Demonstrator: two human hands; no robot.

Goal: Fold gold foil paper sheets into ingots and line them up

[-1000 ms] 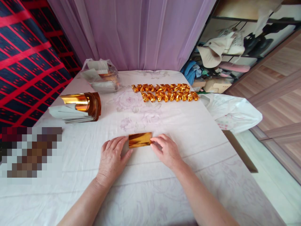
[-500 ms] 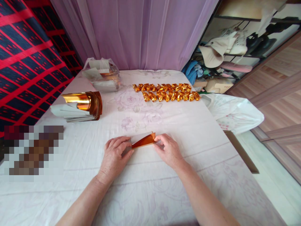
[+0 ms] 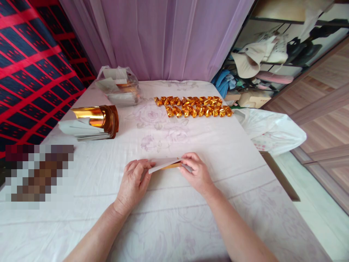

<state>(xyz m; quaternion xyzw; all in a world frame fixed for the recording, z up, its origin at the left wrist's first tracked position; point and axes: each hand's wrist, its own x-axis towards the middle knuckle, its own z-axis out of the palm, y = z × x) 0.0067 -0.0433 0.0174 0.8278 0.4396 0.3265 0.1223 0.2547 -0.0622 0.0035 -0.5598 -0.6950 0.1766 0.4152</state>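
Observation:
Between my two hands, just above the table cloth, is a sheet of gold foil paper (image 3: 165, 165), folded lengthwise into a narrow strip with its white back mostly facing up. My left hand (image 3: 137, 177) is closed on the strip's left end, the thumb near its lower edge. At the right end my right hand (image 3: 196, 171) pinches the paper between thumb and fingers. A thin gold-brown band shows along the lower edge. Farther back lie two rows of folded gold foil pieces (image 3: 200, 111).
A stack of gold and white foil sheets (image 3: 92, 123) stands at left, with a clear plastic bag of paper (image 3: 118, 87) behind it. A white plastic bag (image 3: 275, 129) hangs by the table's right edge. Beyond are shelves with shoes and a cap (image 3: 247, 60).
The white upper flap has come down toward me over the gold inside, which was widely exposed before. Both hands keep their hold, with small finger shifts.

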